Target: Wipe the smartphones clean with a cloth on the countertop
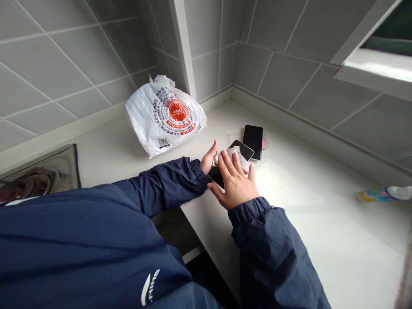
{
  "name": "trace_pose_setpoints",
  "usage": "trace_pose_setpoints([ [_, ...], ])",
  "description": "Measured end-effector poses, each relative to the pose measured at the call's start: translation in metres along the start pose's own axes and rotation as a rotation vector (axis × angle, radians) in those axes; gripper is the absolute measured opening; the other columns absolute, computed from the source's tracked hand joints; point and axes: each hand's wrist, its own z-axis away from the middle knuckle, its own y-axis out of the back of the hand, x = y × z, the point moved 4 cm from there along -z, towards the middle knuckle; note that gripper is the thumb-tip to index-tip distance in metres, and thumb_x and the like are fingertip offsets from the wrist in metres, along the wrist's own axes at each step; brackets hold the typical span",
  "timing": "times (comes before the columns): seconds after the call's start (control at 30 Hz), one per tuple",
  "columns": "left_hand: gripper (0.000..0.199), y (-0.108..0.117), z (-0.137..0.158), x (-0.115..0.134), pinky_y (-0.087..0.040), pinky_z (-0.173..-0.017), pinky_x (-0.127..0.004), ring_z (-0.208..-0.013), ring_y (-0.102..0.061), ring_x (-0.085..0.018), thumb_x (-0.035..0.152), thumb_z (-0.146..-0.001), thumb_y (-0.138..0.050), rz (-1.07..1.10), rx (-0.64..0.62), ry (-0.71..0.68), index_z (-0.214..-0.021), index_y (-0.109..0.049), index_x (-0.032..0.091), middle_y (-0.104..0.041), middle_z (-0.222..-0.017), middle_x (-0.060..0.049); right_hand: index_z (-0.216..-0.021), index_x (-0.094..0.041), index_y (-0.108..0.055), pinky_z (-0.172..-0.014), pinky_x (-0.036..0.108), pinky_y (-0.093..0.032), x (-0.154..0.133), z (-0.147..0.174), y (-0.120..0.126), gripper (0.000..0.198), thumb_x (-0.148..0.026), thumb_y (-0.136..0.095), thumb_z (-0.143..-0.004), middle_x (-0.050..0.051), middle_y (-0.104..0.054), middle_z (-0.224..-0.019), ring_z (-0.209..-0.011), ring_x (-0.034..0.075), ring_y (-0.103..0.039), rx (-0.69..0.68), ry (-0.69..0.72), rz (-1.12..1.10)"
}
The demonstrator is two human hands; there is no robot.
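Observation:
A smartphone (242,148) with a dark screen and pale edge rests in my left hand (207,162), the thumb raised along its near left side. Most of that hand's fingers are hidden beneath the phone. Over the phone lies a crumpled white tissue (237,153), covering the middle of the screen. My right hand (237,183) presses this tissue down against the glass with its fingers stretched out. Just beyond, a second black smartphone (252,141) lies on the white countertop (283,171), partly overlapped by the phone in hand.
A white plastic bag (151,116) with red and black print stands at the back left. Something clear with a pink patch (264,143) shows under the second phone. A bottle (383,194) lies at the right. A dark-rimmed recess (76,167) holds a coiled hose-like thing at the left.

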Motion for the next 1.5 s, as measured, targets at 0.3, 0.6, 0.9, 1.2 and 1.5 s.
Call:
trace_pose_setpoints([
  [0.3,0.102,-0.002,0.001,0.023,-0.055,-0.091,-0.054,-0.099,-0.074,-0.035,0.082,-0.092,-0.006,-0.01,0.03,-0.096,-0.142,-0.057,0.01,-0.07,-0.121,-0.023,-0.16,-0.023,-0.03,-0.121,0.077,-0.011,-0.015,0.013,0.007,0.077,-0.047,-0.057,-0.092,0.003,-0.019,-0.169,-0.159,0.03,-0.015,-0.128,0.049,-0.037],
  [0.6,0.104,0.009,0.001,0.028,-0.054,-0.095,-0.05,-0.103,-0.072,-0.032,0.084,-0.091,-0.008,-0.003,0.061,-0.119,-0.144,-0.056,0.01,-0.072,-0.118,-0.021,-0.162,-0.015,-0.027,-0.124,0.069,-0.014,-0.029,0.007,-0.014,0.085,-0.041,-0.061,-0.088,0.006,-0.017,-0.169,-0.159,0.031,-0.014,-0.01,0.027,-0.006],
  [0.9,0.101,0.006,-0.002,0.02,-0.05,-0.103,-0.049,-0.112,-0.07,-0.035,0.082,-0.092,-0.015,0.026,0.021,-0.082,-0.136,-0.06,0.003,-0.073,-0.114,-0.023,-0.159,-0.023,-0.035,-0.125,0.063,-0.018,-0.014,-0.006,-0.03,0.061,-0.022,-0.038,-0.098,0.005,-0.027,-0.168,-0.156,0.025,-0.027,0.221,-0.061,0.037],
  [1.2,0.081,0.01,-0.006,0.018,-0.051,-0.101,-0.046,-0.11,-0.071,-0.029,0.069,-0.101,-0.017,-0.008,-0.001,-0.109,-0.139,-0.06,0.012,-0.07,-0.126,-0.02,-0.149,-0.011,-0.051,-0.116,0.045,-0.044,0.002,-0.013,-0.014,0.053,-0.019,-0.037,-0.099,0.014,-0.048,-0.156,-0.145,0.028,-0.047,0.418,-0.156,-0.136],
  [1.5,0.043,0.021,-0.013,0.021,-0.055,-0.093,-0.041,-0.098,-0.073,-0.023,0.036,-0.105,-0.038,-0.139,0.072,-0.129,-0.134,-0.063,0.016,-0.075,-0.115,-0.013,-0.116,-0.017,-0.074,-0.084,0.04,-0.062,0.035,-0.005,0.007,0.04,-0.042,-0.059,-0.09,0.01,-0.08,-0.093,-0.088,0.025,-0.076,0.723,-0.37,-0.846],
])
